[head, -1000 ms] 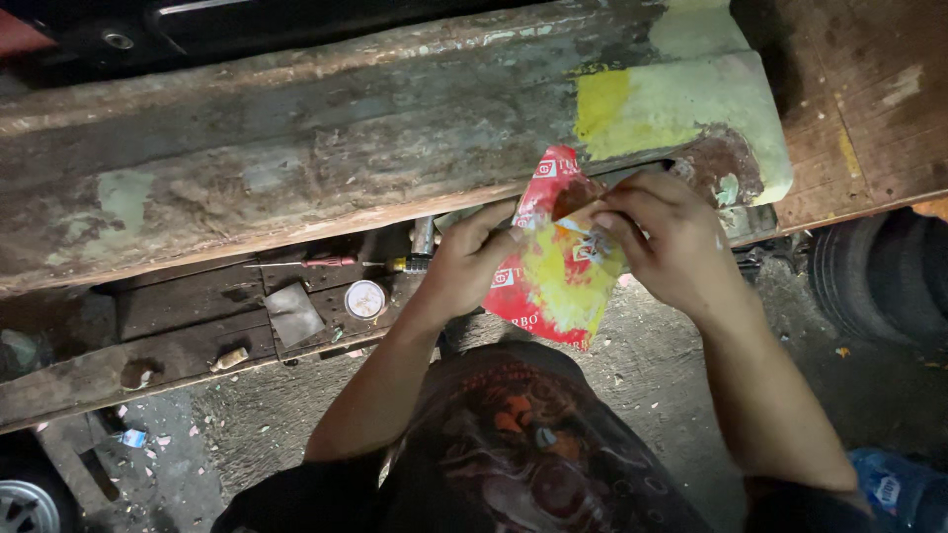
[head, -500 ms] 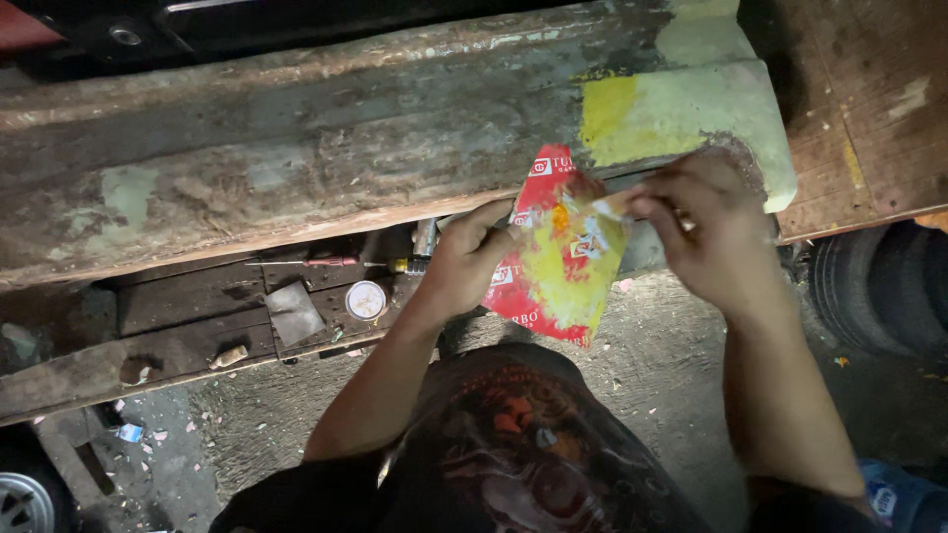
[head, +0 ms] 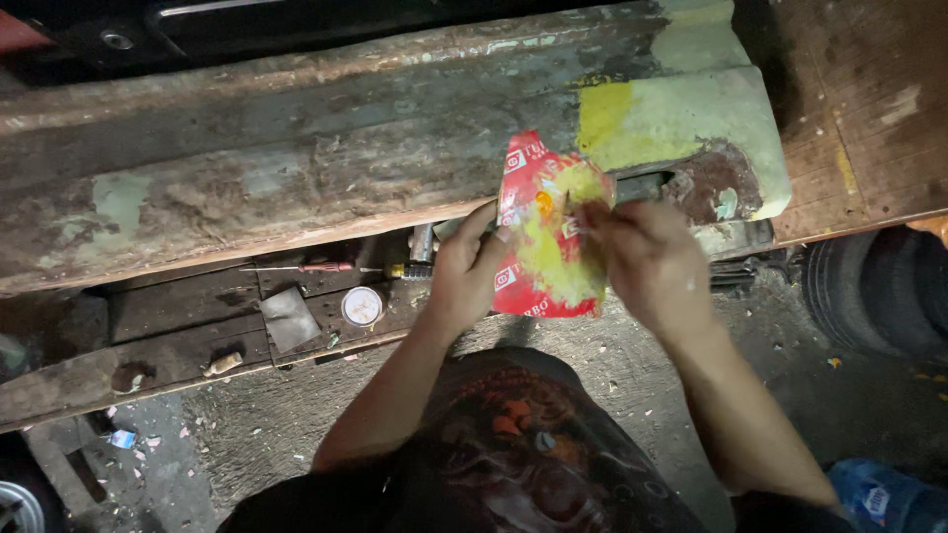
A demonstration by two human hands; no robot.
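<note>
My left hand grips the left edge of a red card smeared with yellow paste, holding it flat in front of me. My right hand is over the card's right side, fingers pinched on a small tool whose tip touches the yellow paste; the tool is mostly hidden by the fingers. Both hands hover just below the rusty, worn body panel, near its yellow-green filler patch and a rust hole.
A dark wooden ledge under the panel holds a small round tin, a red-handled screwdriver and a grey square scrap. A tyre stands at right. Gritty concrete floor lies below; a blue plastic bottle sits at lower right.
The card has turned from tilted toward flat and shifted slightly left. My right hand moved from the card's upper right edge down onto the yellow paste.
</note>
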